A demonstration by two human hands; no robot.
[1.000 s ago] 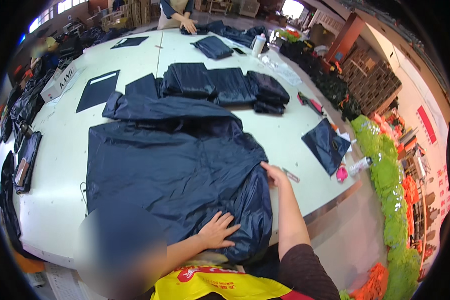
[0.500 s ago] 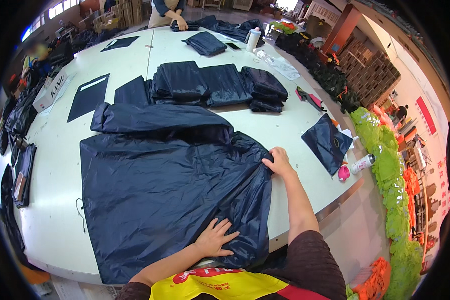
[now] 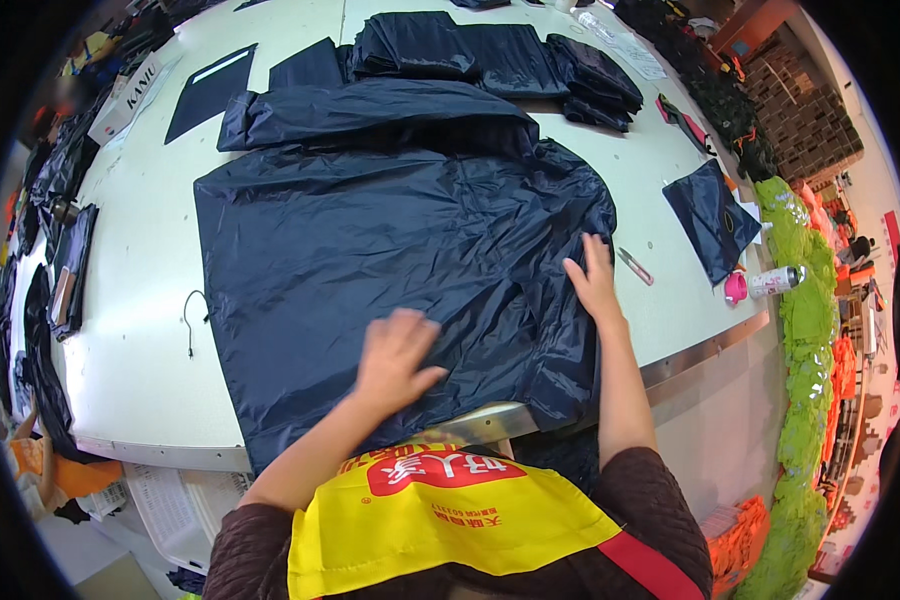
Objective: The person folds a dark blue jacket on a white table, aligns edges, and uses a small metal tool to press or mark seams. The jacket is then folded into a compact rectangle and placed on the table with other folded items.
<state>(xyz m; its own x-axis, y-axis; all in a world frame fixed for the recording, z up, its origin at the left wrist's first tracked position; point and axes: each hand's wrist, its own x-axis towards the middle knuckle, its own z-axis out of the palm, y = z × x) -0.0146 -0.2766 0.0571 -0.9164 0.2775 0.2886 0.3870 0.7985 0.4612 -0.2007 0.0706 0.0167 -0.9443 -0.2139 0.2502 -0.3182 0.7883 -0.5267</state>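
Observation:
A large sheet of shiny dark navy fabric (image 3: 370, 270) lies spread and wrinkled on the white table, its near edge hanging over the front. At its far side a thick fold (image 3: 370, 115) of the fabric is bunched up. My left hand (image 3: 395, 365), slightly blurred, is over the near middle of the fabric with fingers apart; whether it touches is unclear. Along the fabric's right edge, my right hand (image 3: 596, 285) has its fingers stretched out and grips nothing. Just right of it lies a small slim tool with a pale reddish handle (image 3: 636, 267).
Folded dark bundles (image 3: 415, 45) sit behind the fabric. A dark flat panel (image 3: 210, 95) and white box (image 3: 125, 105) are at far left, a thin cord (image 3: 190, 322) nearer. To the right lie a navy pouch (image 3: 710, 220), pink cap (image 3: 735, 288) and bottle (image 3: 775, 281).
My right hand has come off the fabric's right edge and moved nearer, uncovering the slim tool. My left hand has shifted left across the fabric. The view has tipped down; the co-worker is out of it.

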